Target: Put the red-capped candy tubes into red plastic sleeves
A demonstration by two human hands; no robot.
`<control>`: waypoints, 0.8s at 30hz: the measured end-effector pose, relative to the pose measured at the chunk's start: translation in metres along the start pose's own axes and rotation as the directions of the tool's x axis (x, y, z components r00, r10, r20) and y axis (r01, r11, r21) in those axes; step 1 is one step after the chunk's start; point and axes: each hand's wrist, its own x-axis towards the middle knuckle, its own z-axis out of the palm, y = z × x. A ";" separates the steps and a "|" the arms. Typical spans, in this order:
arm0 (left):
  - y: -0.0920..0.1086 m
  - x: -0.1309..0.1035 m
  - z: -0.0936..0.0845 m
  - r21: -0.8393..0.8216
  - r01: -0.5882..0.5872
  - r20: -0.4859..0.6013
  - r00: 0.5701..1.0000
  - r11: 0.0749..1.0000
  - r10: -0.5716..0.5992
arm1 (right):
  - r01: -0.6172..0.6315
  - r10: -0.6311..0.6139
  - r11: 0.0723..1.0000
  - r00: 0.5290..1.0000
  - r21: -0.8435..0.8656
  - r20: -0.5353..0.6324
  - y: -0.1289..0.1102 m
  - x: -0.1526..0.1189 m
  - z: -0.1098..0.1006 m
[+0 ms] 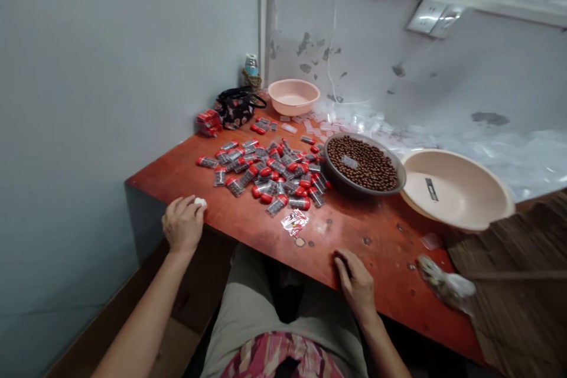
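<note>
My left hand (182, 225) is at the table's left front edge, its fingers closed on a small white round object (201, 203) whose kind I cannot make out. My right hand (355, 283) rests at the front edge further right, fingers curled in; anything inside them is hidden. Between and beyond the hands lies a spread of small clear packs with red ends and dark contents (277, 205). A shiny printed wrapper (295, 222) lies flat in front of them. Behind, a grey bowl (330, 176) is full of brown balls (370, 159), with a small clear piece on top.
A large cream basin (469, 204) stands right of the bowl, and a pink basin (293, 107) at the back. A black patterned bag (234, 109), red packs (209, 123) and a bottle (251, 66) stand back left. Clear plastic bags (527, 159) line the wall; a knotted bag (445, 283) lies right.
</note>
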 end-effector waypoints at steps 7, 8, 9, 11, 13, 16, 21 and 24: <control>0.114 -0.011 0.004 -0.417 -0.582 0.223 0.679 0.698 0.699 | 0.027 -0.026 1.000 0.999 -0.017 0.020 -0.001 0.001 -0.001; 0.129 -0.013 0.011 -0.439 -0.620 0.252 0.610 0.650 0.752 | 0.031 -0.030 0.999 0.999 -0.016 0.025 -0.002 0.001 -0.001; 0.141 -0.014 0.019 -0.446 -0.639 0.276 0.567 0.626 0.776 | 0.035 -0.035 0.999 0.999 -0.015 0.031 -0.003 0.002 -0.002; 0.155 -0.018 0.033 -0.438 -0.658 0.308 0.531 0.613 0.790 | 0.047 -0.046 0.999 0.998 -0.013 0.040 -0.004 0.002 -0.003; 0.157 -0.023 0.043 -0.414 -0.653 0.308 0.555 0.634 0.773 | 0.055 -0.055 0.998 0.997 -0.010 0.053 -0.005 0.002 -0.004; 0.154 -0.031 0.046 -0.388 -0.615 0.266 0.638 0.686 0.722 | 0.043 -0.043 0.999 0.997 0.003 0.072 -0.005 0.001 -0.005; 0.154 -0.038 0.040 -0.426 -0.550 0.182 0.726 0.718 0.664 | -0.123 0.113 0.982 0.990 0.144 0.080 -0.007 0.008 -0.005; 0.159 -0.042 0.038 -0.437 -0.534 0.145 0.753 0.724 0.642 | -0.272 0.247 0.907 0.962 0.320 0.118 -0.022 0.028 0.002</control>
